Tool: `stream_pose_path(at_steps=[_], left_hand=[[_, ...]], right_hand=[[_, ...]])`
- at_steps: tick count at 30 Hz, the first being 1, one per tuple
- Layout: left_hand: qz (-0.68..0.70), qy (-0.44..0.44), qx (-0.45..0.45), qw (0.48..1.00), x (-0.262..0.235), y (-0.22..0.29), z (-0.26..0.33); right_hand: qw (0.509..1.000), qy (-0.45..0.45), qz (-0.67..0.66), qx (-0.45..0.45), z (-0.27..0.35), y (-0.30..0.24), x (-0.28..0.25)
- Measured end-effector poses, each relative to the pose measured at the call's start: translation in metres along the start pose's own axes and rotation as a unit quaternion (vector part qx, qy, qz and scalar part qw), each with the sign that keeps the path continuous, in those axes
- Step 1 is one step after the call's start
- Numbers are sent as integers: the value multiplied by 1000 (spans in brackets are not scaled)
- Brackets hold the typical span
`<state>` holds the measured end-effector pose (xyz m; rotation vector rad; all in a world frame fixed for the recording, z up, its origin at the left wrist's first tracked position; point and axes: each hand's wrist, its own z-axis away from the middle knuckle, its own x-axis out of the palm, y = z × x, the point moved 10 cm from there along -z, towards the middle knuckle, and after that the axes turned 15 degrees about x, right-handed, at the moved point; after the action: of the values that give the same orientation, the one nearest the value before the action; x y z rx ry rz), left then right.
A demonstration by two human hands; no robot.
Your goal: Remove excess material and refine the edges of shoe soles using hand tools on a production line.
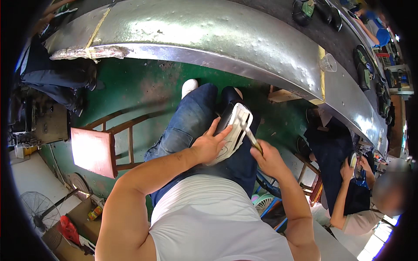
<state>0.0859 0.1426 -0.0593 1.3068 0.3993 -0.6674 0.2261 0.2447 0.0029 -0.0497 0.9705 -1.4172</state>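
Note:
Across my lap lies a dark shoe [227,116] with its pale underside [238,114] turned up. A light rim and a dark lengthwise gap show on that underside. My left hand [210,145] grips the shoe from its left side, two fingers spread along the edge and the palm near its lower end. In my right hand [269,158] is a hammer [252,138], held by its handle. The hammer's metal head is over the upper right part of the underside and slightly blurred. Whether it touches the shoe I cannot tell.
A curved metal-sided bench [209,32] runs ahead, with dark shoes [365,65] along its top and a clear cup [328,63] on its edge. A stool [93,150] stands left, a fan [40,211] lower left. Another person [355,191] works at right.

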Motion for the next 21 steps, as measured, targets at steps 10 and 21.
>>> stream_pose_path(at_steps=[10,21], left_hand=[[93,56,-52,993,8,-11,34],[210,-38,-81,974,9,-17,32]], right_hand=[[983,118,119,-70,-42,-16,7],[998,65,-11,5,5,48,49]])
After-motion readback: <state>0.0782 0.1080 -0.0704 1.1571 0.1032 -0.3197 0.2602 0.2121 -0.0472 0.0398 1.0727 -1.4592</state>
